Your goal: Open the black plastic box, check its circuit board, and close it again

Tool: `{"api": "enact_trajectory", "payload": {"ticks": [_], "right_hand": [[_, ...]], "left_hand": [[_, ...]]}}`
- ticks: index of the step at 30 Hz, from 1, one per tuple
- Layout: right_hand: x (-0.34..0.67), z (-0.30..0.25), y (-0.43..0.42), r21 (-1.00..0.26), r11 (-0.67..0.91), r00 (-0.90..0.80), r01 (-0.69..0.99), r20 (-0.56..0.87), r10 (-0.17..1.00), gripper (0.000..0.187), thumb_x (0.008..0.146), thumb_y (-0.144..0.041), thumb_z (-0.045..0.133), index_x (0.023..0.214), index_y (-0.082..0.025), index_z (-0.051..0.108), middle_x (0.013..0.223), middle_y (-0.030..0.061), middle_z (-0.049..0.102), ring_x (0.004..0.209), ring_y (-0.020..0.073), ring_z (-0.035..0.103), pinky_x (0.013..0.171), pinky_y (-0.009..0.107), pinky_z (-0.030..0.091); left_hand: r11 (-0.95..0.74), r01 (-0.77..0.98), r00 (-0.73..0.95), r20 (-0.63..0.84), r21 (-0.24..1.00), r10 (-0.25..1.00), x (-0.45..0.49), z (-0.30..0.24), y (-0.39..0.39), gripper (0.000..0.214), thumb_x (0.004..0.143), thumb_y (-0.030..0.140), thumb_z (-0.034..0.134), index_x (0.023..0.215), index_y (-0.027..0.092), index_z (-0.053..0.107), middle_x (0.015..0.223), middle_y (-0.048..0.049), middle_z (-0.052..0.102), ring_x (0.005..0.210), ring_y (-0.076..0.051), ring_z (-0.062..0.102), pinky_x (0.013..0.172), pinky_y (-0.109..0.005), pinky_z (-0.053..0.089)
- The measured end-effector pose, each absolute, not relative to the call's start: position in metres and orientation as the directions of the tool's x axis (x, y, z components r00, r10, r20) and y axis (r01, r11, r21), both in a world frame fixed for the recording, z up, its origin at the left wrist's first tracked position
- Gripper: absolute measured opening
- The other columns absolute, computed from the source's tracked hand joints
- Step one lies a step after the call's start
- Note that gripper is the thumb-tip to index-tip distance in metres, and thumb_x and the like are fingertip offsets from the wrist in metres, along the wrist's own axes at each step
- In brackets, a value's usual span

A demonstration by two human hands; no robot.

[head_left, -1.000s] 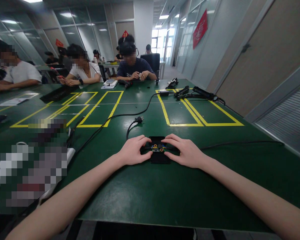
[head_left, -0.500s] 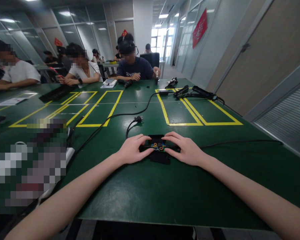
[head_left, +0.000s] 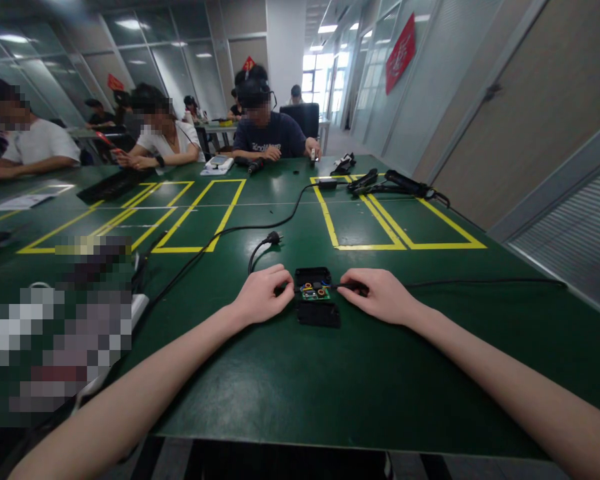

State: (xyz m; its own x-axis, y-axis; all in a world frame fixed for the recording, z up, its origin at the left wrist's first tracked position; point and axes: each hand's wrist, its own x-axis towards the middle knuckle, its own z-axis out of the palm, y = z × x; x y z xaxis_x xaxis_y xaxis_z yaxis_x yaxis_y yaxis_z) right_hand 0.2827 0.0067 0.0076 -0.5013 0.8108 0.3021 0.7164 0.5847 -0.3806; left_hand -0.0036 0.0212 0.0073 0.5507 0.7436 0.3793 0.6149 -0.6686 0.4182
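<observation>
An opened black power adapter lies on the green table (head_left: 290, 393). Its circuit board (head_left: 314, 291) with orange parts shows between two black case halves, one behind (head_left: 311, 274) and one in front (head_left: 319, 314). My left hand (head_left: 261, 295) rests just left of the board, fingers curled on the black cord (head_left: 254, 252) that leads to a plug (head_left: 273, 237). My right hand (head_left: 383, 295) lies just right of the board, fingers pinched on the black cable (head_left: 480, 283) running off to the right.
Yellow tape rectangles (head_left: 375, 223) mark the table. More black adapters and cables (head_left: 380, 181) lie at the far right. A white power strip (head_left: 130, 308) sits at left. Several people sit along the far and left sides.
Both hands have slid outward off the adapter to its cables. The circuit board and the two case halves, earlier partly covered, now lie exposed between the hands.
</observation>
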Motion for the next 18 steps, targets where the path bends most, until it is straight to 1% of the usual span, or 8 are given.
{"api": "enact_trajectory", "payload": {"ticks": [4, 8, 13, 18], "right_hand": [[0.284, 0.013, 0.001, -0.383, 0.618, -0.503, 0.687, 0.363, 0.784, 0.023, 0.096, -0.037, 0.055, 0.084, -0.021, 0.067, 0.065, 0.0005, 0.065, 0.054, 0.0149, 0.057, 0.055, 0.027, 0.041], [0.285, 0.015, -0.005, -0.394, 0.677, -0.542, 0.622, 0.407, 0.735, 0.026, 0.096, -0.037, 0.055, 0.08, -0.02, 0.067, 0.063, 0.0004, 0.063, 0.051, 0.0133, 0.054, 0.053, 0.027, 0.04], [0.284, 0.017, -0.008, -0.43, 0.701, -0.606, 0.569, 0.358, 0.711, 0.028, 0.097, -0.037, 0.054, 0.079, -0.02, 0.067, 0.065, 0.0005, 0.065, 0.053, 0.0133, 0.056, 0.055, 0.027, 0.042], [0.282, 0.019, -0.01, -0.452, 0.707, -0.635, 0.543, 0.33, 0.699, 0.027, 0.098, -0.035, 0.055, 0.081, -0.019, 0.068, 0.065, 0.0005, 0.065, 0.052, 0.0128, 0.056, 0.055, 0.027, 0.043]], "left_hand": [[-0.675, 0.613, 0.539, 0.406, 0.411, 0.738, -0.004, 0.01, 0.02, 0.029, 0.094, 0.024, 0.047, 0.067, 0.019, 0.056, 0.068, -0.0001, 0.054, 0.064, -0.014, 0.053, 0.062, -0.026, 0.04], [-0.71, 0.596, 0.554, 0.448, 0.375, 0.702, -0.003, 0.011, 0.014, 0.038, 0.096, 0.026, 0.044, 0.059, 0.02, 0.045, 0.062, 0.0011, 0.047, 0.057, -0.012, 0.046, 0.058, -0.026, 0.034], [-0.759, 0.558, 0.621, 0.438, 0.335, 0.65, -0.004, 0.011, 0.01, 0.038, 0.094, 0.026, 0.047, 0.057, 0.019, 0.044, 0.058, 0.0021, 0.046, 0.053, -0.011, 0.044, 0.055, -0.025, 0.031], [-0.747, 0.572, 0.634, 0.396, 0.337, 0.664, -0.005, 0.012, 0.012, 0.038, 0.093, 0.026, 0.047, 0.055, 0.019, 0.044, 0.056, 0.0022, 0.045, 0.052, -0.011, 0.042, 0.054, -0.026, 0.029]]}}
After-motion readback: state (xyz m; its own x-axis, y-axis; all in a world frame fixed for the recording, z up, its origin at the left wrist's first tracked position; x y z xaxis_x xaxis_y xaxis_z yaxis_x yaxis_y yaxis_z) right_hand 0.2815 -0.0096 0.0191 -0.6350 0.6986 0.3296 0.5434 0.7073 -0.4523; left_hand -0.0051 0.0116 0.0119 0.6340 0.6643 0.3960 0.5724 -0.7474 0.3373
